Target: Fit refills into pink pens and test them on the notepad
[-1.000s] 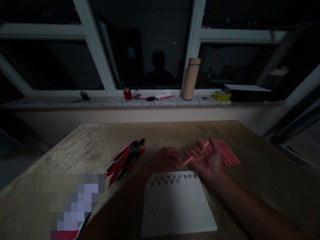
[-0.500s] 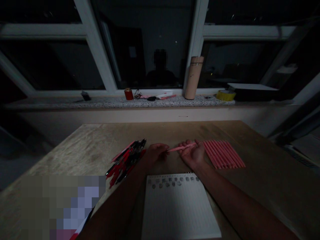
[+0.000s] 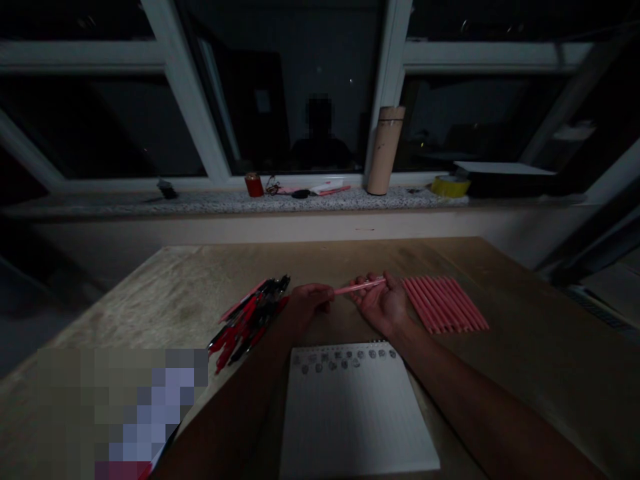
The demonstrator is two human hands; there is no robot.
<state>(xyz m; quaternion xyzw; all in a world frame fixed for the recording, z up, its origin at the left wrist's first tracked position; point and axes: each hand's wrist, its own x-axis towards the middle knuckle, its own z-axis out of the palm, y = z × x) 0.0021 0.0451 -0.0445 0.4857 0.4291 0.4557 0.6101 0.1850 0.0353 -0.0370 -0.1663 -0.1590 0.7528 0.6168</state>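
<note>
A slim pink pen [image 3: 359, 287] is held nearly level between my two hands above the table. My left hand [image 3: 311, 298] pinches its left end between thumb and fingers. Palm up, my right hand [image 3: 381, 303] has the other end lying across its fingers, with the thumb at the tip. To the right of that hand, several pink pens [image 3: 445, 305] lie side by side in a neat row. A loose pile of red, black and pink pens [image 3: 250, 320] is left of my left hand. Below my hands lies a lined spiral notepad [image 3: 357, 413] with small dark round scribbles along its top.
The wooden table [image 3: 325, 257] ends at a wall under a granite window sill [image 3: 210, 203]. On the sill stand a tall tan flask [image 3: 386, 152], a small red jar [image 3: 254, 185], a yellow tape roll [image 3: 450, 186] and a black box [image 3: 505, 181]. The lower left is blurred out.
The left fingers now cover the pen's left end, which showed as a free tip beside them before. The pen sits slightly higher and flatter. The view has shifted a little.
</note>
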